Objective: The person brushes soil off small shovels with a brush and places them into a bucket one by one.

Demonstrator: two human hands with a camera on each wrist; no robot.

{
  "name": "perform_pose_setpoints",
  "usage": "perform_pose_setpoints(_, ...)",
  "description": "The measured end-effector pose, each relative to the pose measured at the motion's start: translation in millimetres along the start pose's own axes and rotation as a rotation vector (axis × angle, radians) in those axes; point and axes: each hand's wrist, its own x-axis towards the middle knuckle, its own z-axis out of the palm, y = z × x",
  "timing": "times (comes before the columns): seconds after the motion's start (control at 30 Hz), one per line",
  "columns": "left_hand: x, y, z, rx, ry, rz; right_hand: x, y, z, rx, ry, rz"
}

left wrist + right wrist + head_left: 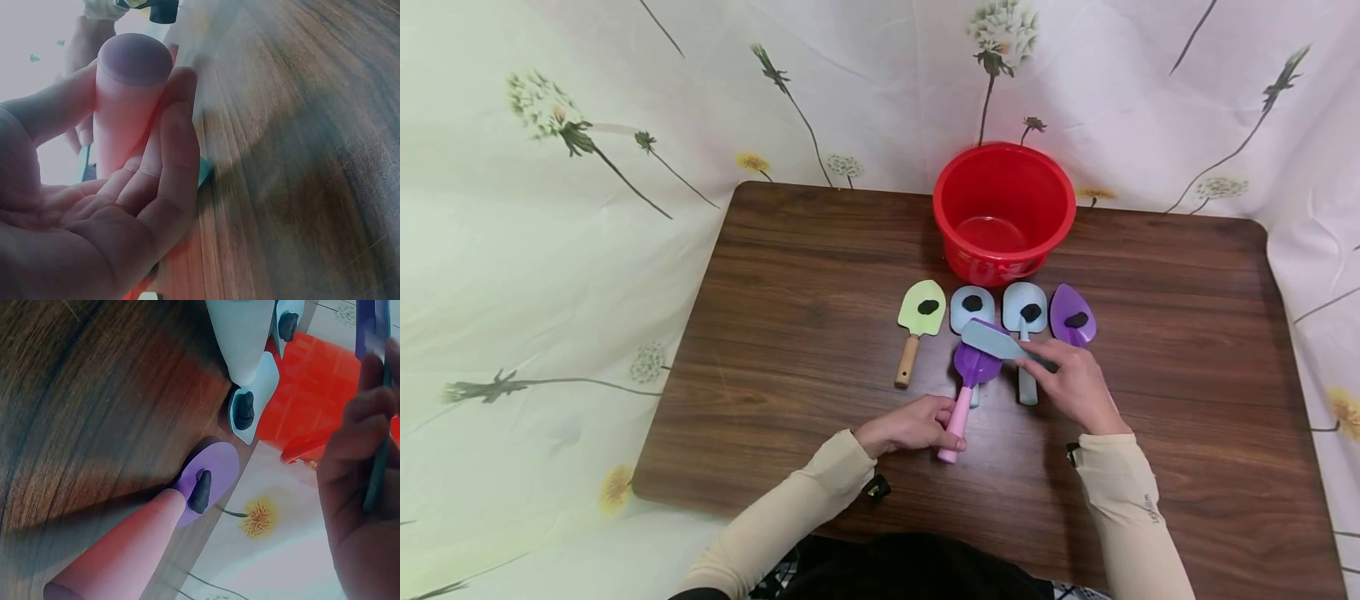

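My left hand [913,423] grips the pink handle [122,125] of a toy shovel with a purple blade [972,367], raised over the table. In my right hand [1077,387] is a flat light-blue tool [988,339], which overlaps the purple blade in the head view. Behind them lie a green shovel [916,318] with a wooden handle, two light-blue shovels [957,317] [1013,298] and another purple shovel [219,459]. Each of these bears a dark lump [200,490]. The held shovel hides part of the left blue one.
A red bucket [955,242] stands at the back edge of the brown wooden table [790,308], just behind the row of shovels. White flower-printed cloth [865,92] hangs around the table. Dark bands [877,487] sit at both wrists.
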Motion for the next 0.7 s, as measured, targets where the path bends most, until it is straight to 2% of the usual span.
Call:
perform_pose_setpoints(0.17,-0.6,-0.4,0.4,-0.005,-0.02,0.003,2.1,0,5,-0.058,0.165,-0.04)
perform_pose_setpoints(0.3,-0.1,-0.4,1.4,-0.011,-0.001,-0.007,2.3,1,6,-0.012,0.231,-0.076)
perform_pose_setpoints(0.4,0.6,-0.1,1.1,-0.017,0.031,-0.008,0.0,2,5,0.06,0.193,-0.099)
perform_pose_setpoints(0.5,1.4,-0.5,-0.5,-0.024,0.053,-0.001,-3.5,2,4,0.096,0.089,-0.094)
perform_pose_setpoints(0.6,2.2,-1.2,-2.4,-0.037,0.043,0.002,-6.4,1,4,0.109,-0.02,-0.071)
perform_pose_setpoints(0.7,2.6,-2.0,-3.6,-0.058,0.015,-0.009,-7.9,0,5,0.111,-0.07,-0.06)
